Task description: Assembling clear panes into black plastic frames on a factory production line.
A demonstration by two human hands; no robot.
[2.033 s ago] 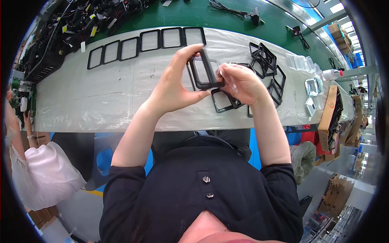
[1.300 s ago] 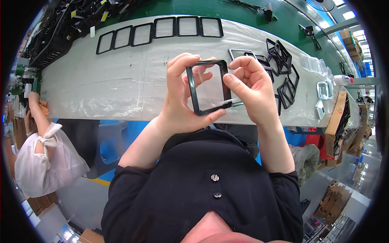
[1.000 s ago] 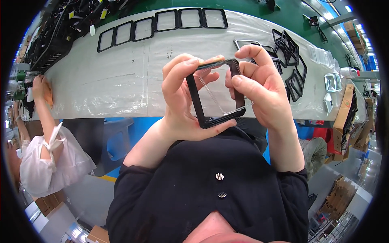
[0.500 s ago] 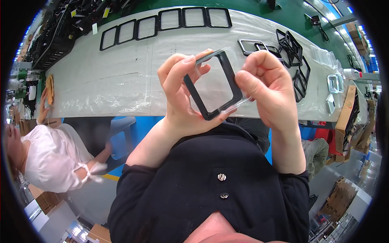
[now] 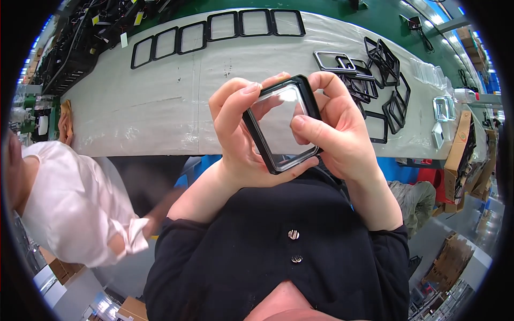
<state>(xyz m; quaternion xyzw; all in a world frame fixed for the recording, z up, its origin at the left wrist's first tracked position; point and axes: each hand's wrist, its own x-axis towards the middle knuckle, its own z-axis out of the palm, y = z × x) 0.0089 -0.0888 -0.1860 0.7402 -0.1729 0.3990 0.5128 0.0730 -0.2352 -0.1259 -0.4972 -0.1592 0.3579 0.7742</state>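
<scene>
Held up over the table's near edge is a black rectangular frame [image 5: 258, 140] with a clear plastic panel [image 5: 281, 120] seated inside its border. My left hand [image 5: 235, 125] grips it along the left side, fingertips on the far corner and thumb under the near edge. Around the right side wraps my right hand [image 5: 342, 131], its thumb pressing on the clear panel and its forefinger at the far right corner. The right hand's other fingers are partly hidden behind the frame.
A row of several black frames [image 5: 222, 25] lies along the table's far edge. More frames [image 5: 383, 61] are heaped at the right, near clear plastic pieces [image 5: 443, 109] and a cardboard box [image 5: 459, 144]. Black crates [image 5: 69, 75] stand far left. A person in white [image 5: 75, 203] sits at left.
The clear panel, tilted out of the frame before, now sits within it. My right thumb has moved left onto the panel. The person at left has leaned closer.
</scene>
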